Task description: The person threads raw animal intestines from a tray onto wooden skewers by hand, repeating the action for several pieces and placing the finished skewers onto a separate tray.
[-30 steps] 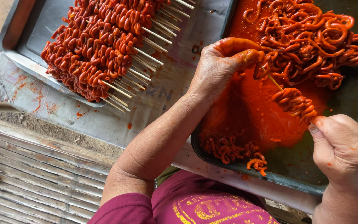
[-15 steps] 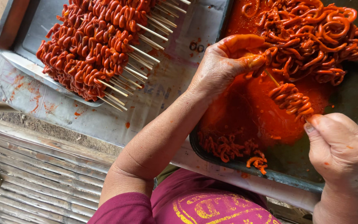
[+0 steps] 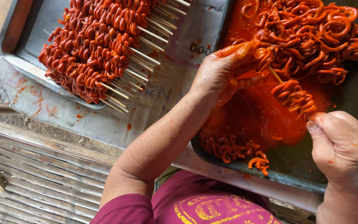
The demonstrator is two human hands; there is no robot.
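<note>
Slatted bamboo flooring fills the lower left; above it lies a pale printed sheet, spattered orange, spread under both trays. Printing on the sheet is dark and partly hidden.

Left tray: grey metal, rectangular. Holds a stack of finished skewers, red-orange coiled meat threaded tightly, bare stick ends pointing right and down past the tray rim.

Right tray: dark, shallow, coated in orange-red marinade. A pile of loose marinated strips sits in its upper part; a smaller clump lies near the lower rim.

Left hand: over the right tray, fingers stained orange and pinched together on a strip at the edge of the pile, right at the sharp end of the skewer.

Right hand: at the right tray's lower right, closed around the lower end of a thin wooden skewer. The stick slants up-left toward the left hand. A short run of coiled meat is already threaded on it, just above the right thumb.

Maroon shirt with yellow print, bottom centre.
</note>
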